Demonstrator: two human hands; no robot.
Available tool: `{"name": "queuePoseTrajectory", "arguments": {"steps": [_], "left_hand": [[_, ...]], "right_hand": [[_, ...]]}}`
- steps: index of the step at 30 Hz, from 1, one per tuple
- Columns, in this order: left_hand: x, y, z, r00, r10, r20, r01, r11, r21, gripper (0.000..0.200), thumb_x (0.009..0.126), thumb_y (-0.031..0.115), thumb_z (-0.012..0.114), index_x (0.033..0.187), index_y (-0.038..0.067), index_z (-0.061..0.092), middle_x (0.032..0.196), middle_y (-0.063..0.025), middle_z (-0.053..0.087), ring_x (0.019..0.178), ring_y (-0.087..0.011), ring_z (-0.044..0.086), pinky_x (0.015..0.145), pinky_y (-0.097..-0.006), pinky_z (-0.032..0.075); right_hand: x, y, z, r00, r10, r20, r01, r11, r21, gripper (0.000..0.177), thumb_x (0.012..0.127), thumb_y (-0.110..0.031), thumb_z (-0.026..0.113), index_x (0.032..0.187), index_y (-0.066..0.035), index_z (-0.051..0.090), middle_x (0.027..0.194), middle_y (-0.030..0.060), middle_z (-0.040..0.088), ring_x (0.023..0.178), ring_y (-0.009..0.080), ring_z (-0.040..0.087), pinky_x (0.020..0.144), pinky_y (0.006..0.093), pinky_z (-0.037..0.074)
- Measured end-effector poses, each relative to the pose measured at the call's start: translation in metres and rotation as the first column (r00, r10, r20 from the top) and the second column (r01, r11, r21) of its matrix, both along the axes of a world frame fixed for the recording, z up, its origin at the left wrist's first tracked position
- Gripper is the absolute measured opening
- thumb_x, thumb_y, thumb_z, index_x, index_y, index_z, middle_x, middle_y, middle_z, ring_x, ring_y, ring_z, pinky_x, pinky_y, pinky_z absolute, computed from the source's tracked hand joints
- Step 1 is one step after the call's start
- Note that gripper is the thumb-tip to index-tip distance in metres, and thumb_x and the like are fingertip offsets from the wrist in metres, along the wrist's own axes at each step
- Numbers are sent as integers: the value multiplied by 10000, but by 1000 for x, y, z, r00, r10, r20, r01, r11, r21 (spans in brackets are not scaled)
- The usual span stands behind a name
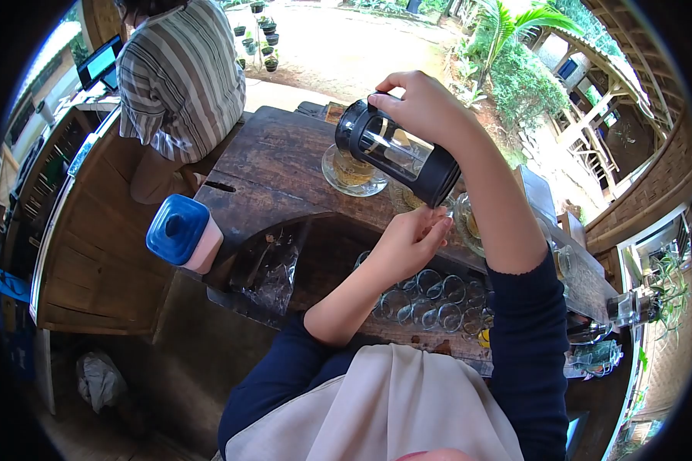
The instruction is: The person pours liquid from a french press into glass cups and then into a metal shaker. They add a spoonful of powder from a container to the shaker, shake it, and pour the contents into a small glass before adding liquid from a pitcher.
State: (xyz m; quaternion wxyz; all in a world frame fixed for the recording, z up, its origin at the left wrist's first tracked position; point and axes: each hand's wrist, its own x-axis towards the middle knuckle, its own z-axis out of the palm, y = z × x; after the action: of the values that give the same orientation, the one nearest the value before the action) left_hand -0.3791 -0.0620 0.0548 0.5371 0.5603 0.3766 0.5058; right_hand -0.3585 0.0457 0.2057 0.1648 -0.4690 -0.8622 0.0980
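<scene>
One French press (398, 157), tilted, above wooden table (284, 161), clasped round its upper end by right hand (423, 107). Left hand (407, 242) loose, grasping nothing, fingertips just under lower end. Glass cup (352, 170) on saucer just behind. Small glasses (427, 300) nearer; blue-lidded container (183, 233) left.

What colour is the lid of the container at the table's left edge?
The lid is bright blue; the head view shows it best.

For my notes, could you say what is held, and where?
Right hand grips the tilted black-framed glass press by its side; left hand at its base.
</scene>
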Motion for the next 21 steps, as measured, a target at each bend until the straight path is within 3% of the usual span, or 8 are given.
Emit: {"name": "queuePoseTrajectory", "arguments": {"steps": [11, 19, 20, 21], "left_hand": [[4, 2, -7, 1000, 10, 11, -10, 1000, 14, 387, 949, 177, 531, 1170, -140, 504, 1034, -144, 665, 817, -139, 640, 730, -259, 517], [1, -2, 3, 1000, -2, 24, 2, 1000, 2, 384, 948, 182, 537, 1163, -135, 510, 1029, -138, 665, 805, -129, 637, 727, -256, 515], [1, -2, 2, 1000, -1, 24, 1, 1000, 0, 384, 948, 182, 537, 1163, -135, 510, 1029, -138, 665, 805, -129, 637, 727, -256, 515], [1, -1, 1, 1000, -2, 15, 1, 1000, 4, 385, 949, 182, 535, 1165, -135, 507, 1030, -137, 665, 803, -130, 637, 727, -255, 514]], "right_hand": [[6, -3, 2, 1000, -2, -24, 1, 998, -70, 356, 837, -371, 614, 1051, -93, 673, 759, 114, 657, 702, 184, 630, 686, 318, 475], [14, -4, 2, 993, 15, -114, -19, 999, -31, 340, 853, -326, 621, 1064, -62, 656, 540, -1, 520, 492, 77, 456, 512, 270, 365], [16, -2, 2, 993, 16, -114, -20, 999, -33, 340, 853, -326, 621, 1064, -62, 656, 540, -1, 520, 492, 77, 456, 512, 270, 365], [17, -1, 1, 991, 17, -136, -18, 1000, -6, 342, 837, -336, 622, 1036, -62, 669, 684, 76, 596, 633, 157, 551, 632, 314, 425]]}}
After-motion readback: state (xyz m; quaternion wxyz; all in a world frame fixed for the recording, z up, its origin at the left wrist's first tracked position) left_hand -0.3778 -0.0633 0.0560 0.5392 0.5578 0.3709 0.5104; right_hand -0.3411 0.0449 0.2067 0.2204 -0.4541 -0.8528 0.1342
